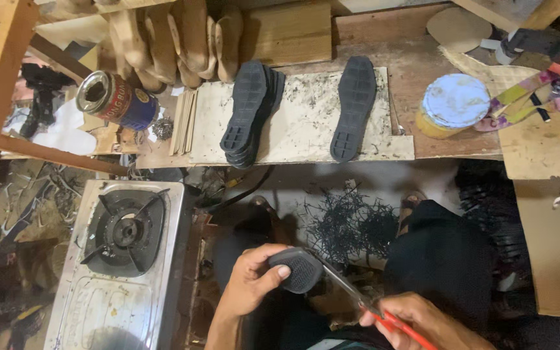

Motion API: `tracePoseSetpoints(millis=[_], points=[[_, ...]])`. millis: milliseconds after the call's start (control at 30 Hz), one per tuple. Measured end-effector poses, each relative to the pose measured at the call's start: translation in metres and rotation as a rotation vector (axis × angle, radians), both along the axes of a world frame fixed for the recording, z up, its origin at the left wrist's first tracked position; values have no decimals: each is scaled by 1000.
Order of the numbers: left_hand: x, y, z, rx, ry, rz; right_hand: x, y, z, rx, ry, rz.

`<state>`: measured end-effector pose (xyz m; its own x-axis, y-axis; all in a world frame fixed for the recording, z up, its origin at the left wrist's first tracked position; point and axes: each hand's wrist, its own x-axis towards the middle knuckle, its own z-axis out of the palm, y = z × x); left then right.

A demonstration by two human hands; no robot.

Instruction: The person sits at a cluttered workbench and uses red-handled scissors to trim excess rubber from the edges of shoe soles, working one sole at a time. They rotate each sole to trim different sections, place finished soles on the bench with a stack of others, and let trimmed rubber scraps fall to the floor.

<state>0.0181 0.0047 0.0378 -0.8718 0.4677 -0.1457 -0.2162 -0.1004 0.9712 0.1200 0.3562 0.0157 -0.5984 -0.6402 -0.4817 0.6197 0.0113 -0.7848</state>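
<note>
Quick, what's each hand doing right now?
Left hand: closed, holding a black shoe sole.
Right hand: closed around red-handled scissors, blades at the sole's edge.

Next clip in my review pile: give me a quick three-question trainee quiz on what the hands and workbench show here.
1. True or false: the left hand grips a black shoe sole.
2. Which does the right hand hold? A) a brush B) red-handled scissors C) a hammer
3. Fill in: below the bench, at the left, stands a single-burner gas ____.

Key:
1. True.
2. B; the blades reach the sole's edge.
3. Stove. More black soles lie up on the board, a stack and a single one.
</note>
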Motion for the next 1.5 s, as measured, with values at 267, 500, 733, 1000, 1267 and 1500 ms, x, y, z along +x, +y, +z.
tracePoseSetpoints(millis=[267, 500, 733, 1000, 1267, 1500], points=[[1, 8, 14, -48, 35, -25, -15, -19, 36, 375, 475, 2], [1, 4, 14, -81, 72, -38, -12, -21, 53, 527, 679, -70], [1, 5, 9, -41, 34, 5, -17, -19, 62, 574, 361, -101], [-1, 4, 12, -47, 72, -22, -15, -17, 59, 587, 616, -57], [1, 10, 12, -63, 74, -14, -15, -22, 62, 697, 687, -118], [1, 10, 10, -70, 106, -16, -8, -17, 49, 720, 866, -144]])
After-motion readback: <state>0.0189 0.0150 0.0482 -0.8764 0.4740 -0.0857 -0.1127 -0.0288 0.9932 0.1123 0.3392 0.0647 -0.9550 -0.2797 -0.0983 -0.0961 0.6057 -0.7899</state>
